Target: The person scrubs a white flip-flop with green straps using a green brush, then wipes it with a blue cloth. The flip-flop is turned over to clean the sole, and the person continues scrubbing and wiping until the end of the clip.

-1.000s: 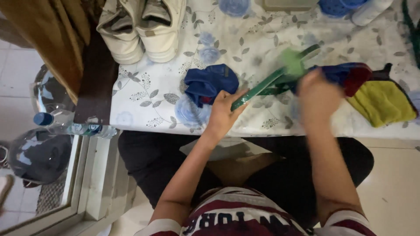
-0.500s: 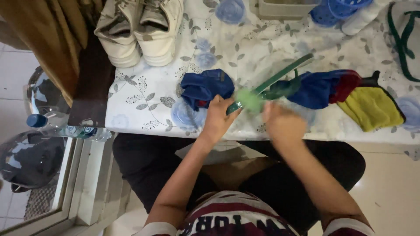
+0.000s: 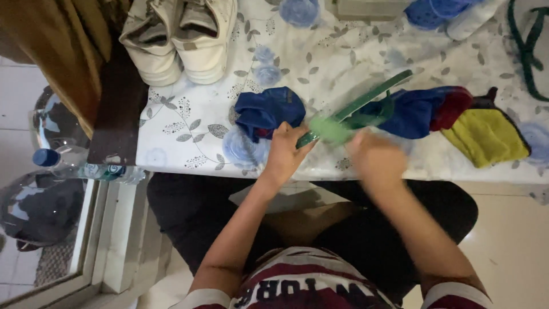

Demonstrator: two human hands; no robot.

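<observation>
My left hand [image 3: 285,153] grips the near end of a long dark green flat piece [image 3: 366,102] that slants up to the right over the table. My right hand [image 3: 374,160] is blurred by motion and presses a bright green cloth [image 3: 329,129] against that piece close to my left hand. A crumpled dark blue cloth [image 3: 266,112] lies just beyond my left hand. To the right sits a pile of blue, red and yellow cloths [image 3: 457,120].
A floral tablecloth covers the table [image 3: 189,131]. A pair of white sneakers [image 3: 180,37] stands at the back left. Blue plastic items [image 3: 434,11] and a green strap [image 3: 529,51] lie at the back right. A water bottle [image 3: 80,166] lies on the left ledge.
My right hand with the green cloth has slid down the green piece from its far end toward my left hand. The left hand has kept its grip.
</observation>
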